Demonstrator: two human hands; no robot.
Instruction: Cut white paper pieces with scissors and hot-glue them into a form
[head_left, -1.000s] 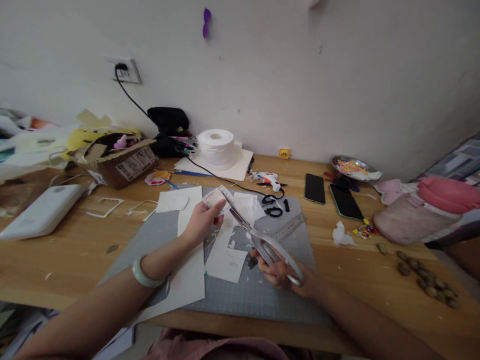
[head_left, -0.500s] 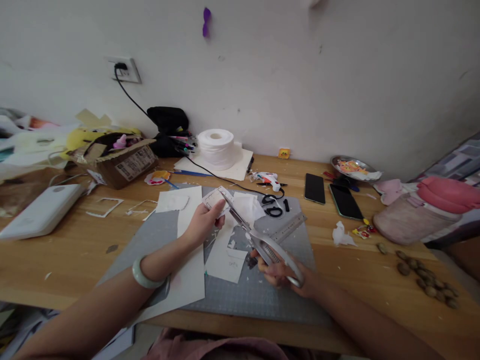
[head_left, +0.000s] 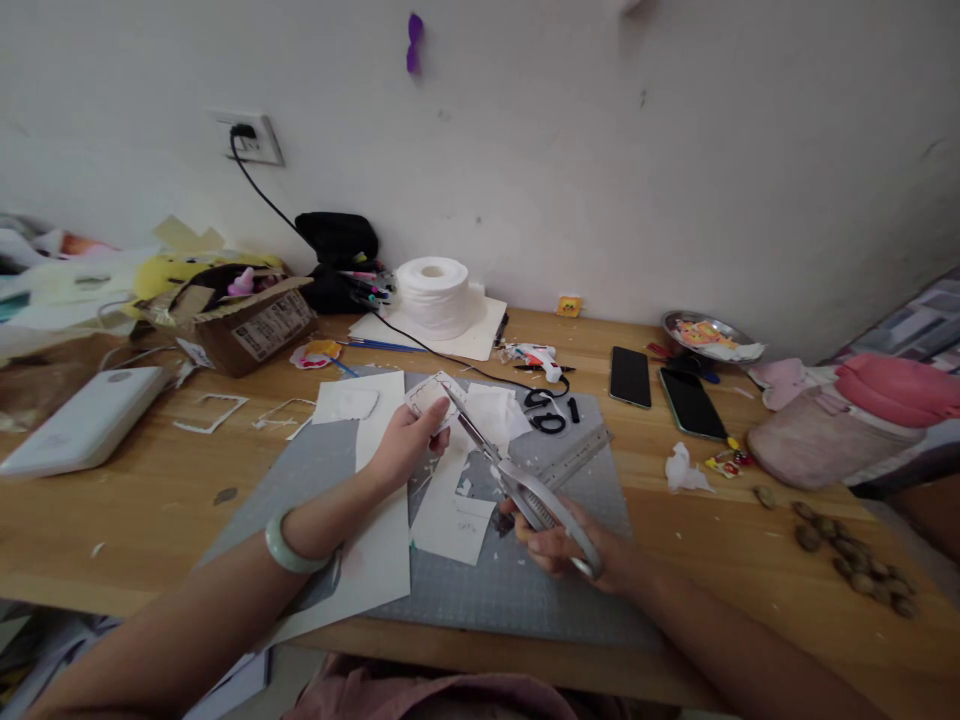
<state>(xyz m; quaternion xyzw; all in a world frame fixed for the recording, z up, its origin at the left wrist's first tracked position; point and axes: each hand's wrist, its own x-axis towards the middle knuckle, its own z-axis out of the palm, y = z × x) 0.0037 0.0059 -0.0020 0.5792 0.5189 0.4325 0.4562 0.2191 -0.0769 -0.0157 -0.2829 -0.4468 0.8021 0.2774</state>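
Between the thumb and fingers of my left hand [head_left: 411,436] is a small piece of white paper [head_left: 429,392] with dark lines drawn on it. My right hand [head_left: 566,545] is wrapped round the handles of large grey scissors [head_left: 517,480]. Their blades point up and left, with the tips at the right edge of the held paper. Beneath my hands, cut white sheets [head_left: 382,540] and small scraps lie on a grey cutting mat [head_left: 540,600]. A metal ruler [head_left: 574,458] rests on the mat, right of the scissors.
Black-handled scissors [head_left: 549,422] and a glue gun [head_left: 544,360] lie behind the mat's right side. Farther right are two phones [head_left: 630,376] and several nuts or stones [head_left: 855,560]. A paper roll [head_left: 432,300] and a cardboard box [head_left: 247,320] stand at the back, a white power bank [head_left: 86,420] at left.
The scissor handles have closed slightly in my right hand. My left hand and the paper are almost where they were.
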